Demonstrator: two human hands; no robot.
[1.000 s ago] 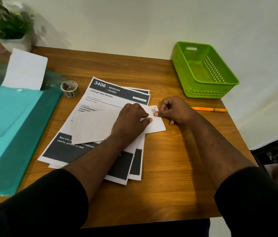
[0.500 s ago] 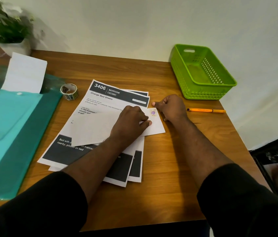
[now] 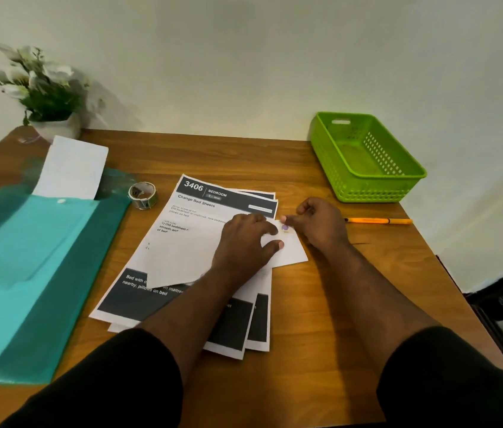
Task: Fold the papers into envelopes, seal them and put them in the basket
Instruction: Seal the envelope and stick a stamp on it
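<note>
Papers (image 3: 182, 233), printed sheets headed "3406 Bedroom, Change Bed Sheets", lie fanned in a loose stack at the middle of the wooden table (image 3: 321, 350), their long axis running from the near edge toward the far edge and leaning a little to the right. A teal plastic folder (image 3: 27, 273), the largest thing on the table, covers the left side and has a white sheet (image 3: 72, 166) sticking out of its far end. At the far right corner stands the green basket (image 3: 367, 186), its long axis angled toward the right edge, with nothing showing inside. A potted plant (image 3: 40, 88) with white flowers sits at the far left corner.

On top of the stack lies the folded paper envelope (image 3: 182, 261), plain white, its long axis crosswise, one pointed end aimed at the left near side and the other end reaching past the stack toward the right edge. The left hand (image 3: 244, 245) presses flat on it, fingers spread and not gripping. The right hand (image 3: 318, 222) is loosely curled just beside it, thumb and forefinger tips pinched at a small purple sticker (image 3: 285, 227) on the envelope's right end. An orange pen (image 3: 378, 221) lies crosswise near the right edge, and a tape roll (image 3: 142, 195) sits between folder and papers.
</note>
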